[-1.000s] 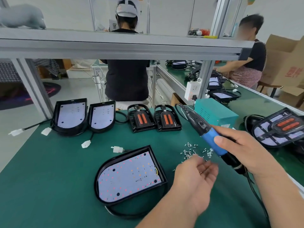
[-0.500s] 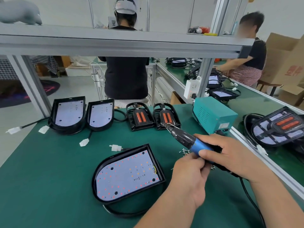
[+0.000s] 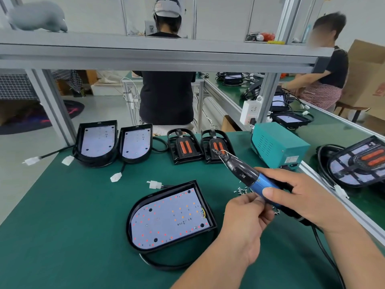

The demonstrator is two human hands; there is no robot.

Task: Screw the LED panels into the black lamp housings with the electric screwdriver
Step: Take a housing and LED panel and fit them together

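Note:
A black lamp housing (image 3: 129,224) lies on the green mat with a white LED panel (image 3: 166,220) seated in it. My right hand (image 3: 308,197) grips the blue and black electric screwdriver (image 3: 245,174), held level above the mat to the housing's right with its bit pointing up-left. My left hand (image 3: 245,222) hovers just below the blue barrel. Its fingertips pinch together over the pile of loose screws (image 3: 240,190), apparently on small screws too tiny to make out.
Two more housings with panels (image 3: 98,140) (image 3: 136,142) and two face-down housings with orange strips (image 3: 185,146) (image 3: 217,146) line the back edge. A teal power box (image 3: 279,144) stands at right. The screwdriver cord (image 3: 327,253) trails right. Other people work beyond.
My right hand lowered the screwdriver from a raised tilt to nearly level. My left hand, open over the screw pile a second ago, has curled and drawn up to the barrel.

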